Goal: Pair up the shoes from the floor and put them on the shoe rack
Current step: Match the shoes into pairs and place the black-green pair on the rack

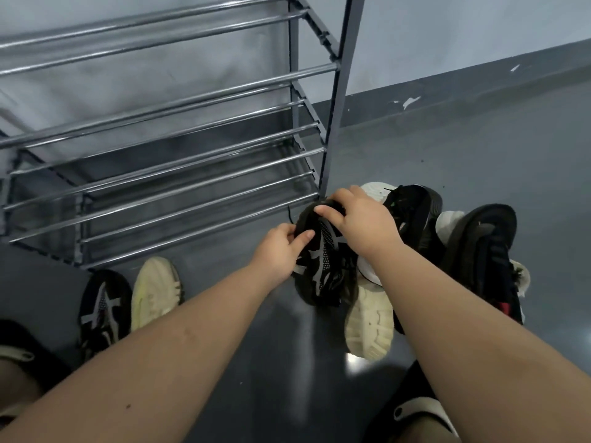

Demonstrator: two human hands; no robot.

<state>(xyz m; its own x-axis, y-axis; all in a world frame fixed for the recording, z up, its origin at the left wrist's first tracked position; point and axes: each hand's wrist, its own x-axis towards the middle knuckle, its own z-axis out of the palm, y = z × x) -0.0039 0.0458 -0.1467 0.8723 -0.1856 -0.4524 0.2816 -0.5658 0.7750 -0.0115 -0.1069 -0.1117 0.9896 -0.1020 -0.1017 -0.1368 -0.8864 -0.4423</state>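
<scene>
In the head view, both hands hold one black sneaker with grey stripes [323, 260] above the grey floor [479, 161], just in front of the right leg of the metal shoe rack [192, 187]. The left hand [281, 251] pinches the side of this shoe, and the right hand [358, 219] curls over its upper end. A matching black and grey sneaker [102, 308] lies on the floor at the left, beside a cream sneaker [156, 289]. Under the held shoe lies another cream sneaker [371, 321], sole up. More dark shoes [479, 251] lie at the right, perhaps two pairs.
</scene>
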